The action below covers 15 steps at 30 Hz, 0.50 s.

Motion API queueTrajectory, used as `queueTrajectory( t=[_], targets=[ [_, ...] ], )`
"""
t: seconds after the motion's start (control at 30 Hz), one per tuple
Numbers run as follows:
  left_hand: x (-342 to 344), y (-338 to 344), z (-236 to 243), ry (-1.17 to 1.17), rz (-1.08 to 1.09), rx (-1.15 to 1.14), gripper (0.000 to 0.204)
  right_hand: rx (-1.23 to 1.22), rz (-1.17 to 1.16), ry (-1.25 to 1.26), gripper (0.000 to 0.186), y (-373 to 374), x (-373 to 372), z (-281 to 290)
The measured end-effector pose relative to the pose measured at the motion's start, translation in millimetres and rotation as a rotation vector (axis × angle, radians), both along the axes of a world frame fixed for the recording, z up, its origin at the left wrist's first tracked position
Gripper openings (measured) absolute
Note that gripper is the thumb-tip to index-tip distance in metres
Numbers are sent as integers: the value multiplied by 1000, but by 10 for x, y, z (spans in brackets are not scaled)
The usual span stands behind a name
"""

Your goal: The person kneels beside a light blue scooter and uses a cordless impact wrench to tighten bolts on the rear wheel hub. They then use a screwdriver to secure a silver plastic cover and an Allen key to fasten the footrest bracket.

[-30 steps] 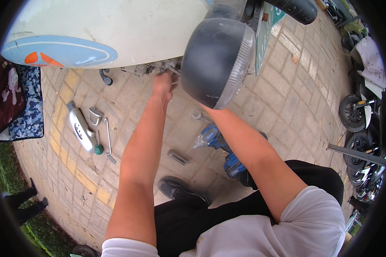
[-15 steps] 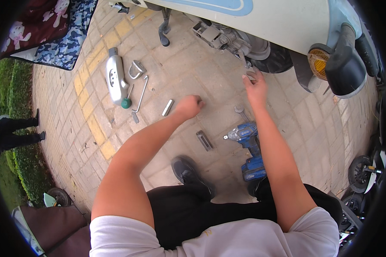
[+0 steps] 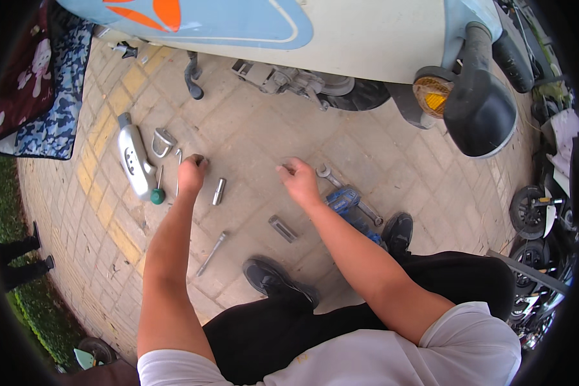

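Note:
My left hand [image 3: 192,170] is closed beside a hooked metal tool [image 3: 177,153]; anything inside is unclear. My right hand [image 3: 296,177] is pinched over the paving, its content too small to name. Left lie a silver cover [image 3: 135,161], a metal bracket [image 3: 161,143] and a green-handled screwdriver [image 3: 157,195]. Between my hands is a cylindrical socket [image 3: 219,191]; nearer me are a slotted metal piece [image 3: 281,228] and a long thin tool [image 3: 211,253]. A blue power tool [image 3: 343,200] lies partly under my right forearm, beside a spanner [image 3: 330,175].
A cream-and-blue scooter [image 3: 367,32] spans the top, its mirror [image 3: 479,119] at right. A patterned cloth [image 3: 48,122] lies upper left. Another person's legs [image 3: 16,251] stand by a hedge [image 3: 3,199]. Parked two-wheelers [image 3: 531,212] line the right.
My right hand has come down from the scooter's underside toward me. My left hand, earlier also up at that underside, has moved leftward to the loose tools. The view has shifted.

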<state>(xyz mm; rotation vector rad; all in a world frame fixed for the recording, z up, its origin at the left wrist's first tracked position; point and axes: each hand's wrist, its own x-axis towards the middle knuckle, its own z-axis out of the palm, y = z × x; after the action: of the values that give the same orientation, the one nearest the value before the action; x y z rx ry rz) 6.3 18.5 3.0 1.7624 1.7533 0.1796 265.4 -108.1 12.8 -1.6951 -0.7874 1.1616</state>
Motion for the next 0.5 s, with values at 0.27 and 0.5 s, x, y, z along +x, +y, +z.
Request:
queueTrajectory(
  t=[0.27, 0.5],
  targets=[
    [1647, -430, 538, -400, -468, 137, 19, -203, -125, 985, 20, 188, 522, 188],
    [2259, -403, 625, -690, -192, 32, 16, -75, -53, 1395, 14, 191, 1094, 249]
  ],
)
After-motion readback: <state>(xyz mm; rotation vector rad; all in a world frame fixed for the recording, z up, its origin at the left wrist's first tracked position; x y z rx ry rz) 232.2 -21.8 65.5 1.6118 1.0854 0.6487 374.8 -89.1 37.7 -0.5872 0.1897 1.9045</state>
